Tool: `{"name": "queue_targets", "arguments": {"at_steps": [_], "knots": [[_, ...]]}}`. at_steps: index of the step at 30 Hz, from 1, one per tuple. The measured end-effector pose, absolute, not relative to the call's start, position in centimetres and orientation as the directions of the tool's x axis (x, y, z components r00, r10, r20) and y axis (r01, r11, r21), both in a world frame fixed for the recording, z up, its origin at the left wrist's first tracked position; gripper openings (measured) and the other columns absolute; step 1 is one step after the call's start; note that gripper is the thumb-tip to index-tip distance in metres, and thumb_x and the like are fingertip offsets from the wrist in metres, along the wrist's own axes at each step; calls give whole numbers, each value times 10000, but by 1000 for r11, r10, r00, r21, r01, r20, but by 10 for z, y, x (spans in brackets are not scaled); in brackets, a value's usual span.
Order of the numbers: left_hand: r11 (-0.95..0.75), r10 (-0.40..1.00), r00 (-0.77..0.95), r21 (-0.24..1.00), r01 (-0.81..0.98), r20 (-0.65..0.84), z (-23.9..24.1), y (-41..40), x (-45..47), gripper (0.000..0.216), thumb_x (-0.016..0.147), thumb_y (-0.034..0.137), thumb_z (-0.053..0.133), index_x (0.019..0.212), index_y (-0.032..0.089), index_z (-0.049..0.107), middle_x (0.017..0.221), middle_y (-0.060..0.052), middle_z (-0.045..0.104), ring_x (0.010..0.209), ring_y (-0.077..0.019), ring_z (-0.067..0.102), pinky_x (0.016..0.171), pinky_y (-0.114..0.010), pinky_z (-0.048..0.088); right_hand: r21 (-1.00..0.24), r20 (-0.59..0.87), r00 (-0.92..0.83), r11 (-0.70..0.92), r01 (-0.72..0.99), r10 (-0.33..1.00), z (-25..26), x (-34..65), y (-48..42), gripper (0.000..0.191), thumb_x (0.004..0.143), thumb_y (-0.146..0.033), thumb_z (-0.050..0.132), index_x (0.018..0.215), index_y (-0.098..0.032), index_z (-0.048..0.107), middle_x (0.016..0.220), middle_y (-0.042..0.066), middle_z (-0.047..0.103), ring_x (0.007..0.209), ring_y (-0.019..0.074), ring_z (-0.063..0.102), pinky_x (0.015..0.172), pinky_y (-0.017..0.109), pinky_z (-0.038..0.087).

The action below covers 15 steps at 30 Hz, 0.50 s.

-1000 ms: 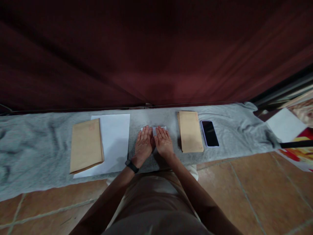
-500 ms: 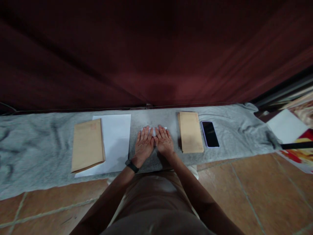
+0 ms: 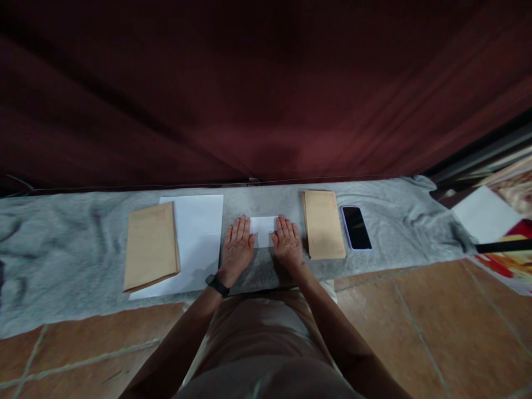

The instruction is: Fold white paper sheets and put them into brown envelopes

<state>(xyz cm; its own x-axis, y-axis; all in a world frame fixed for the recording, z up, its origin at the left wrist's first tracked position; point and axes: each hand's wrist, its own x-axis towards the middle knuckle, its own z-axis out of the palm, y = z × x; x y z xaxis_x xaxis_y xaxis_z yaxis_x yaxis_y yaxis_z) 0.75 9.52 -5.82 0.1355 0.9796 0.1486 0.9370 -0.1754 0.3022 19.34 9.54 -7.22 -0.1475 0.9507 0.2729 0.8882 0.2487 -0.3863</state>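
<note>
Both hands, the left hand (image 3: pixel 236 249) and right hand (image 3: pixel 287 244), lie flat and open, gripping nothing, pressing either end of the folded white paper (image 3: pixel 262 231) on the grey cloth (image 3: pixel 62 249), whose soft give could skew the crease.

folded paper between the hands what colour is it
White; the folded paper shows best in the head view.
</note>
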Motion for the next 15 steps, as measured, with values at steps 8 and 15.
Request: {"name": "queue_targets", "arguments": {"at_steps": [8,15], "knots": [[-152,978,113,227,962,178,-51,93,4,600,1061,307,304,1594,36,353,1676,-189,322,1582,-316,261,1280,-548,262,-302,238,-139,209,930,961,-69,202,87,550,1108,-322,319,1601,-87,378,1641,141,414,1529,312,374,1255,518,281],[-384,922,359,232,894,141,-41,84,36,555,1065,269,311,1577,73,393,1663,-137,384,1579,-254,278,1297,-453,280,-293,242,-135,204,934,961,-70,202,86,544,1106,-313,328,1599,-88,383,1633,149,425,1537,313,363,1253,521,277]]}}
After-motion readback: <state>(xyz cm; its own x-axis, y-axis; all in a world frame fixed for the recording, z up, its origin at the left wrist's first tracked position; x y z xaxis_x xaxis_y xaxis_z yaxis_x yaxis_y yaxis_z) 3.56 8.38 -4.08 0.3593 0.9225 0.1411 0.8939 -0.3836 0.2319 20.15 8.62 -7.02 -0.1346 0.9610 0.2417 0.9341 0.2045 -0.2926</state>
